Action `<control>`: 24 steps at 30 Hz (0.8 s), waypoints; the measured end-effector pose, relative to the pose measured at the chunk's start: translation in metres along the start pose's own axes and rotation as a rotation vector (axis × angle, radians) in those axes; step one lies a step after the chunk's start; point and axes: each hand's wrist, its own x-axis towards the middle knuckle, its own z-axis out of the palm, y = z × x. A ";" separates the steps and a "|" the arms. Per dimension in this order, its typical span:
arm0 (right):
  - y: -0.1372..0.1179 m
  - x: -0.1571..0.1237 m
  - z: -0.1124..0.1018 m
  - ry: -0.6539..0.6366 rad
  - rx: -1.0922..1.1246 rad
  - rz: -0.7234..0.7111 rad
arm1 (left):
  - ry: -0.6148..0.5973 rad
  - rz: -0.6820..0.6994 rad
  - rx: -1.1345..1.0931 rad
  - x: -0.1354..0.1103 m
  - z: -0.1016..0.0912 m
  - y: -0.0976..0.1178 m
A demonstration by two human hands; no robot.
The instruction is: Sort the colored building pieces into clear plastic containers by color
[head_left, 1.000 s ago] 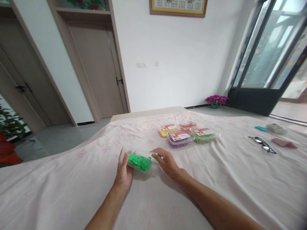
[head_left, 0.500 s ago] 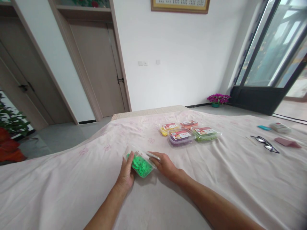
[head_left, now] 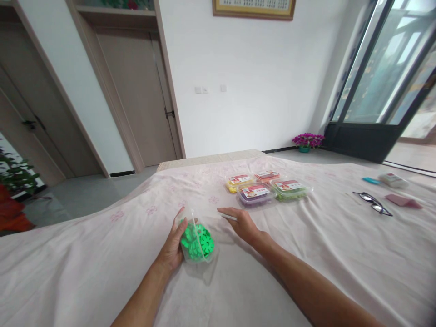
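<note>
My left hand point(head_left: 174, 245) is wrapped round the side of a clear plastic container point(head_left: 188, 260), tilted toward the right above the cloth. Inside it are several bright green snowflake-shaped plastic pieces point(head_left: 201, 243). To its right, my right hand point(head_left: 242, 223) pinches a thin, pale flat edge point(head_left: 229, 217) between thumb and fingers. This looks like the container's clear lid with its label seen edge-on, swung open, though its see-through part is hard to make out.
Farther back on the pale cloth point(head_left: 119, 263) stand closed, labelled containers: yellow point(head_left: 238, 180), red point(head_left: 267, 175), purple point(head_left: 256, 194) and green point(head_left: 289, 188). At right lie eyeglasses point(head_left: 373, 203), a pink folded cloth point(head_left: 403, 200), a blue item point(head_left: 371, 180) and a white pack point(head_left: 393, 180).
The container has turned in my left hand, so its open side and the green pieces show more. My right hand has moved slightly right, away from the container's body.
</note>
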 end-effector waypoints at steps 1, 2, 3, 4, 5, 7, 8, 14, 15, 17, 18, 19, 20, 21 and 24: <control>0.001 0.000 0.001 0.013 0.007 0.016 | -0.013 -0.009 0.013 0.001 -0.001 0.000; 0.001 0.000 0.004 0.018 0.015 0.025 | -0.023 -0.004 0.027 0.002 -0.002 0.000; 0.001 0.000 0.007 0.019 0.022 0.026 | -0.033 0.008 0.039 0.003 -0.002 -0.001; 0.002 0.000 0.009 0.020 0.026 0.021 | -0.038 0.026 0.049 0.004 -0.002 -0.002; 0.003 -0.001 0.011 0.021 0.022 0.011 | -0.040 0.046 0.059 0.005 -0.001 -0.002; 0.008 -0.002 0.012 0.034 -0.011 -0.007 | -0.036 0.092 0.088 0.006 0.002 -0.003; 0.012 -0.003 0.011 0.047 -0.038 -0.010 | -0.024 0.114 0.106 0.006 0.003 -0.003; 0.029 -0.006 0.007 0.094 -0.110 0.053 | 0.137 0.138 0.192 0.008 0.012 -0.006; 0.028 -0.006 0.009 0.098 -0.101 0.065 | 0.140 0.126 0.196 0.007 0.014 -0.008; 0.023 -0.007 0.013 0.111 -0.081 0.085 | 0.109 0.128 0.205 0.004 0.016 -0.011; 0.021 -0.007 0.014 0.118 -0.072 0.090 | 0.081 0.137 0.218 0.002 0.017 -0.013; 0.019 -0.007 0.016 0.123 -0.067 0.091 | 0.059 0.148 0.237 0.000 0.018 -0.014; 0.017 -0.007 0.016 0.127 -0.068 0.087 | 0.049 0.161 0.262 -0.001 0.019 -0.016; 0.016 -0.007 0.017 0.130 -0.072 0.081 | 0.050 0.176 0.289 -0.002 0.020 -0.016; 0.016 -0.007 0.015 0.132 -0.094 0.054 | 0.093 0.234 0.380 -0.001 0.025 -0.016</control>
